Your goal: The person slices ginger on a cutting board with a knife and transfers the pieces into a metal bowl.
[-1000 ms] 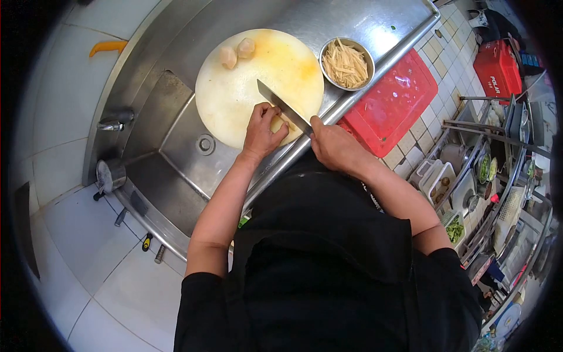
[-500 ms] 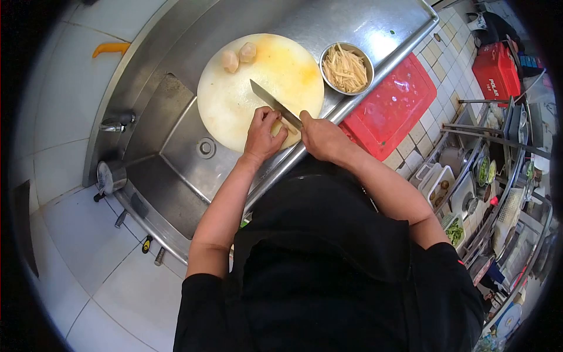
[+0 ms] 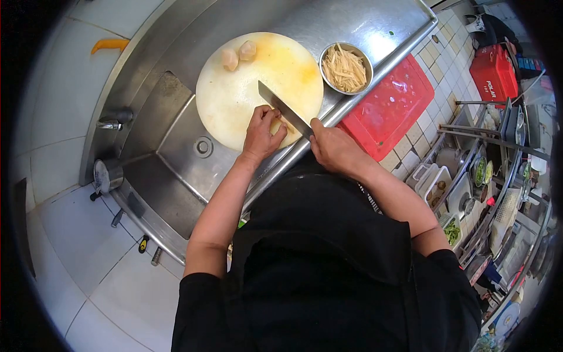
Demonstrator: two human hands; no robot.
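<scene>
A wide-bladed kitchen knife (image 3: 285, 109) is gripped by its handle in my right hand (image 3: 337, 148), with the blade slanting up and left over the round white cutting board (image 3: 226, 97). Left of the blade, my left hand (image 3: 262, 134) has its fingers curled down on a pale yellowish food piece (image 3: 282, 128), most of which they hide. Two peeled pale lumps (image 3: 238, 55) lie near the board's far edge. Beside the board on the right stands a round metal bowl (image 3: 369, 76), filled with thin pale strips (image 3: 343, 68).
The board rests on a steel sink counter (image 3: 299, 17), with a basin (image 3: 170, 193) and tap (image 3: 110, 124) to the left. A red lid (image 3: 390, 111) lies below the counter's right edge. Racks of containers (image 3: 469, 176) and a red box (image 3: 492, 71) stand farther right.
My right hand and the knife have shifted a little right and toward my body. My left hand stays at nearly the same spot on the food piece.
</scene>
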